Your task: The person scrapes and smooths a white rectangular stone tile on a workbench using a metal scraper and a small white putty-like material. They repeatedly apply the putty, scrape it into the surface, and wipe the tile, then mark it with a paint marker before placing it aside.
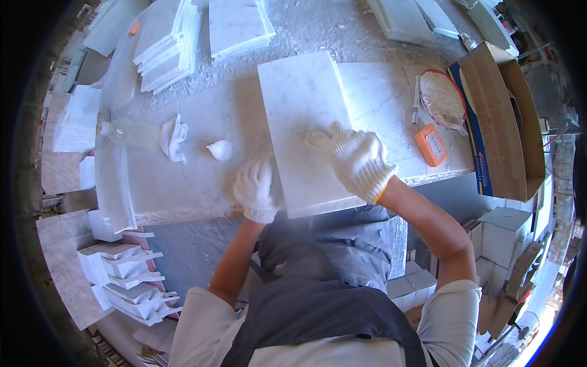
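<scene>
A pale grey-veined marble tile [306, 104] lies at a slant in front of me, its near end jutting past the table's edge. At least one more tile shows beneath its right side. My left hand [255, 188], in a white knitted glove, is closed at the tile's left edge, with its fingertips partly hidden. Over the tile's right half rests my right hand [362, 160], gloved likewise. Its fingers are bunched and bent down to the surface; the tips are blurred, and whatever they hold cannot be made out.
Left of the tile are a white bulb-shaped thing [219, 150], a crumpled cloth [174, 138] and a clear bottle [131, 133]. To the right lie an orange block [431, 145], a round pad with a red rim [443, 98] and a cardboard box [494, 116]. Tile stacks [240, 27] stand behind.
</scene>
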The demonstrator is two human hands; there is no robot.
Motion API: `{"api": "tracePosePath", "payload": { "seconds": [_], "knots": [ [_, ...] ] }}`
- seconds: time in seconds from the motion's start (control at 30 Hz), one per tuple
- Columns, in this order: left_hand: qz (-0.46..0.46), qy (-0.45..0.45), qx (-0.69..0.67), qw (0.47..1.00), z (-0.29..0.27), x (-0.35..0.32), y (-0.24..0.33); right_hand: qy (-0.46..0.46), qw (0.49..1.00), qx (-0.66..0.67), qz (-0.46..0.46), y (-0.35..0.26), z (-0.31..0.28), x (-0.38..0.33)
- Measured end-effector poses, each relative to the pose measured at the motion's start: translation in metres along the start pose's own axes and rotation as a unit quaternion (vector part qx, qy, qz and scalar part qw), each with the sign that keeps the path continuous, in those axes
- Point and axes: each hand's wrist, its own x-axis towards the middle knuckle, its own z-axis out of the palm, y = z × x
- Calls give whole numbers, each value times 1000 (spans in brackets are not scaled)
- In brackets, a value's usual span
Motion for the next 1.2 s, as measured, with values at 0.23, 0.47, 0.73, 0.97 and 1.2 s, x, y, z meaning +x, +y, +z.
{"api": "tracePosePath", "payload": {
  "seconds": [0.23, 0.47, 0.73, 0.97, 1.2],
  "knots": [
    [1, 11, -4, 1000, 2, -4, -2, -24, 992, 48, 114, 39, 7, 16],
    [-4, 19, 31, 999, 8, -7, -5, 92, 969, 21, 230, 85, 34, -34],
    [-112, 117, -208, 965, -32, 29, 34, 112, 954, -11, 279, 82, 44, -60],
    [82, -40, -171, 981, -52, 91, 79, 225, 922, 37, 314, 67, 58, -64],
    [153, -187, 66, 968, 6, 191, 31, 230, 921, 19, 313, 60, 79, -79]
  ]
}}
